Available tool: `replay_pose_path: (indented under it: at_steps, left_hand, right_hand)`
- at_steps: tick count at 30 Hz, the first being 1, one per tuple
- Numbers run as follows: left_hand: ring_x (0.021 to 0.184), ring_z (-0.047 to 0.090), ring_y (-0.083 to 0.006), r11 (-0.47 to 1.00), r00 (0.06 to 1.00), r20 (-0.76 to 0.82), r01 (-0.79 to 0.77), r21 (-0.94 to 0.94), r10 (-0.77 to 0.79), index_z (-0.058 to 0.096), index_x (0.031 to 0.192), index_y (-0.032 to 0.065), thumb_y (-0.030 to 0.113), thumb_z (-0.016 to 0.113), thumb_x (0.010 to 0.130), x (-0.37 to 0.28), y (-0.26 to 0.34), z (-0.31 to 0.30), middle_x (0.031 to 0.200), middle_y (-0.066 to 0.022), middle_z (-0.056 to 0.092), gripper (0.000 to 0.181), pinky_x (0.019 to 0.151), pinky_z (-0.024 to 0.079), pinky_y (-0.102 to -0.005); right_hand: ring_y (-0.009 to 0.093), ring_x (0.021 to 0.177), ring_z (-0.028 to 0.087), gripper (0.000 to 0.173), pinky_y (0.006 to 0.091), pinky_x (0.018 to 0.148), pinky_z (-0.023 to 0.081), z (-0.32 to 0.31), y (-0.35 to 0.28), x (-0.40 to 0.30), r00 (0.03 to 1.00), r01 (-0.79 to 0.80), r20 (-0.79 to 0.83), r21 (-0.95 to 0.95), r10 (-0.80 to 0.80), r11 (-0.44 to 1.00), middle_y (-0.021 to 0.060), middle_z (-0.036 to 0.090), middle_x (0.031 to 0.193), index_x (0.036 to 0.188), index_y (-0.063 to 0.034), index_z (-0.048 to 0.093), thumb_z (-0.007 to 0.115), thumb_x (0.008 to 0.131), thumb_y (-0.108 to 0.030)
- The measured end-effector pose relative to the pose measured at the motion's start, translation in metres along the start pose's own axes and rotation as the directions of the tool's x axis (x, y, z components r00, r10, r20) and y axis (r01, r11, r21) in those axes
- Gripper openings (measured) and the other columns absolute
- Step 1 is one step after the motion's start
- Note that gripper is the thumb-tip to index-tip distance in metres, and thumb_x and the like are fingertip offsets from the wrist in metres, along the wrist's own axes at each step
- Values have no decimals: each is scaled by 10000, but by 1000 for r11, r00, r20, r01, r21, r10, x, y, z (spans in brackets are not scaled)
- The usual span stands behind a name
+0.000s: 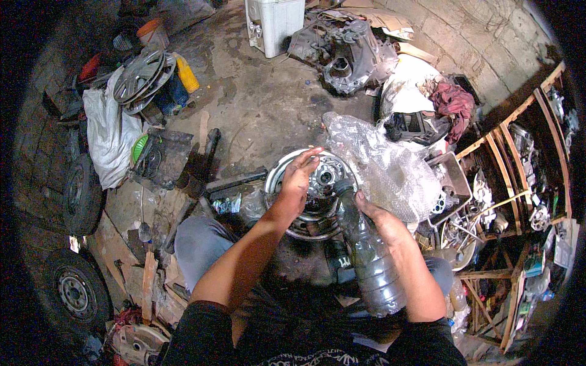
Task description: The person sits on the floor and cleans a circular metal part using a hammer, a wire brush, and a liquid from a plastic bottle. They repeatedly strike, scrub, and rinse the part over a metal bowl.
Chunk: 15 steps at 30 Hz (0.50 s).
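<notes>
A silver steel wheel rim (271,176) lies between my knees, with a metal mechanical part (326,171) inside it. Dark, wet-looking patches show on the part. My right hand (373,208) grips a large clear plastic bottle (373,265) near its shoulder. The bottle tilts with its dark neck (343,185) at the right side of the metal part and its base toward my body. My left hand (298,176) is over the left side of the part, fingers extended and palm turned toward it. Whether those fingers touch the metal is hard to tell; the thumb is hidden.
Bubble wrap (389,169) spreads right of the rim, beside a metal tray (451,187) of parts. A gearbox casing (350,59) sits farther off. Left are a metal cross-shaped stand (236,180), wheel covers (139,80) and tyres (78,293). Wooden shelving (503,132) borders the right.
</notes>
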State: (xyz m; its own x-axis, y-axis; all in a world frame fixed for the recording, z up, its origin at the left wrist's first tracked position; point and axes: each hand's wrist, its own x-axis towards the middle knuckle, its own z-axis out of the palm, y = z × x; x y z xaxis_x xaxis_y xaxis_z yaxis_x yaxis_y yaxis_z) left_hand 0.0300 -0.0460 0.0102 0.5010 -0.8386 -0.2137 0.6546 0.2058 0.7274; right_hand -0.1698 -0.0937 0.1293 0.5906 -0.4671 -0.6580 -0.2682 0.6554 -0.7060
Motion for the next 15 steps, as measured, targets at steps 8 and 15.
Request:
replay_pose_path:
  at_steps: [8, 15]
  left_hand:
    - [1170, 558, -178, 992, 982, -187, -30, -125, 6, 678, 1209, 96, 119, 655, 965, 12, -9, -15, 1239, -45, 660, 246, 1026, 395, -332]
    - [1090, 658, -330, 977, 916, -361, 117, -178, -175, 568, 1302, 108, 366, 456, 1032, -19, 16, -8, 1231, -103, 653, 390, 887, 566, -559]
  right_hand:
    - [281, 1107, 644, 734, 403, 989, 485, -15, 6, 14, 996, 50, -59, -271, -68, 961, 186, 667, 1245, 1303, 79, 578, 654, 929, -548]
    - [339, 1037, 680, 761, 412, 932, 509, -3, -15, -10, 964, 27, -108, -870, -243, 492, 269, 696, 1103, 1186, 61, 656, 696, 853, -622]
